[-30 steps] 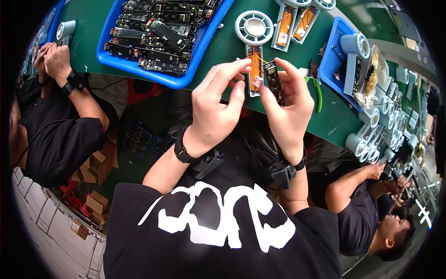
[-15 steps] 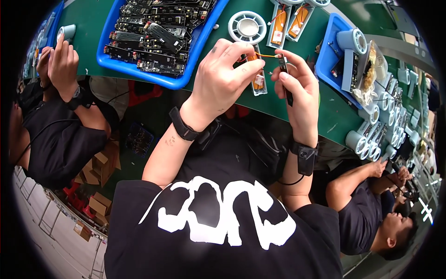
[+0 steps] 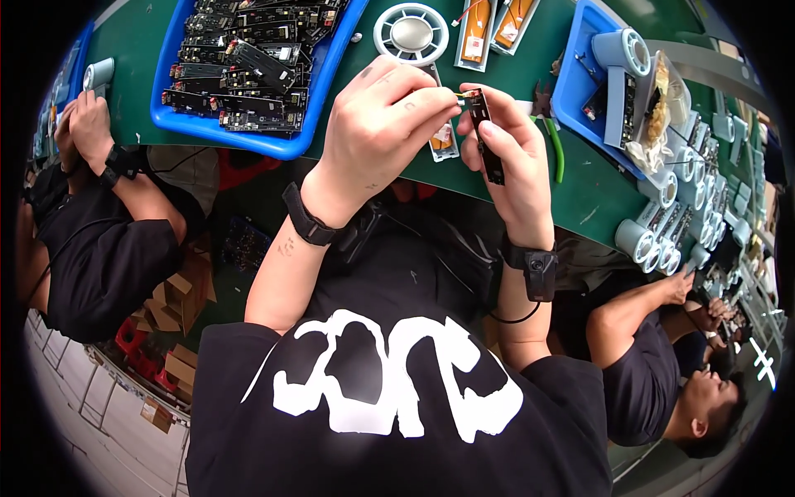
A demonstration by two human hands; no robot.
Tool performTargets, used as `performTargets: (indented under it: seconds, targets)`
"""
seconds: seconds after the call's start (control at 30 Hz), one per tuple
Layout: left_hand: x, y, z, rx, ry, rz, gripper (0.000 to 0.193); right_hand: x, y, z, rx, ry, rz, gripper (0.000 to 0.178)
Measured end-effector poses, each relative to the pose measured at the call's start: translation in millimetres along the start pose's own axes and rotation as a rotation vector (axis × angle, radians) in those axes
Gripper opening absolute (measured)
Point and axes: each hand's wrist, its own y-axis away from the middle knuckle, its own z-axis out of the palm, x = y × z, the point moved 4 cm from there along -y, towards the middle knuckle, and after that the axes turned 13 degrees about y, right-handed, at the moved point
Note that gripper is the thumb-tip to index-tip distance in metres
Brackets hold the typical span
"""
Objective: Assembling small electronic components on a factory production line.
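Above the green table, my right hand (image 3: 520, 153) grips a narrow black circuit board (image 3: 489, 147), held upright between thumb and fingers. My left hand (image 3: 385, 124) is closed in a pinch at the board's upper end, on a thin wire lead (image 3: 464, 95) with yellow showing. The plug at its tip is too small to make out. Below my left hand lies a light blue fan-shaped housing (image 3: 411, 35) with a round spoked head; its long body, with a battery pack (image 3: 443, 139) in it, is partly hidden by that hand.
A blue tray (image 3: 286, 147) heaped with black circuit boards stands at the left. Two more housings with orange battery packs (image 3: 474, 25) lie beyond my hands. Green-handled pliers (image 3: 556, 149) and another blue tray (image 3: 571, 99) are at the right. Co-workers sit on both sides.
My right hand has turned the board so its flat face shows more. My left fingertips have come closer to the board's upper end with the wire. The whole view has shifted slightly.
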Motion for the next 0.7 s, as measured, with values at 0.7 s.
performTargets:
  seconds: [0.7]
  targets:
    - [2.0,-9.1,-1.3,0.01,-0.006,-0.169,0.016,-2.8,4.8,3.0,0.009,0.097,-0.027,0.043]
